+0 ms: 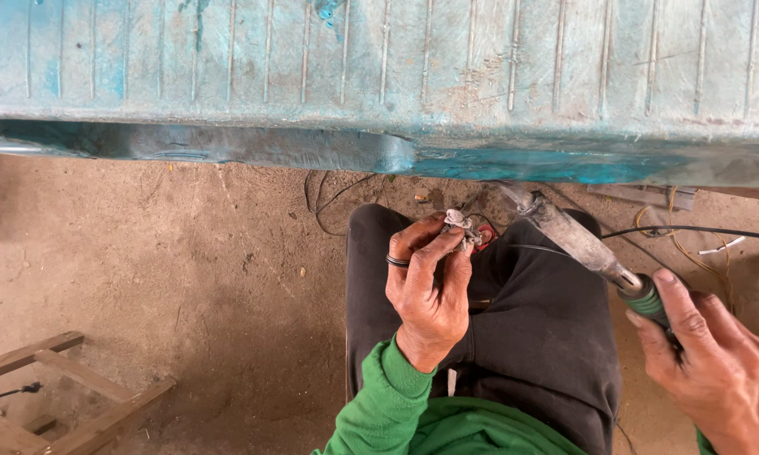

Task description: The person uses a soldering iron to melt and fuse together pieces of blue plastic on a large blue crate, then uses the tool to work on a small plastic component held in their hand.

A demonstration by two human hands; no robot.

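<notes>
**A:** What were the hands doing just then?

**B:** The left hand (430, 291), at the centre of the frame, had its fingertips pinched shut on a small grey crumpled wad (462, 226), perhaps rag or scrap; I couldn't tell which. It sat just above the person's black trousers (539, 337). The right hand (716, 371), at lower right, was clamped around the green grip of a power tool (581, 244), whose dusty grey snout pointed up and left toward the wad, close to it; I couldn't tell if they touched.

**A:** How would those handle?

**B:** The wad looked light, soft and easily crushed, so a fingertip pinch seemed right. The tool looked stiff and fairly heavy; I'd judge the green grip the proper hold, away from the working end. Its black cable (691, 229) trailed off to the right and could snag.

**A:** Any packages, labels or signs?

**B:** None that I could see. Across the top ran a worn turquoise ribbed hull (379, 76), its paint patchy. A wooden frame (67, 396) lay on the dirt floor (211, 270) at lower left.
</notes>
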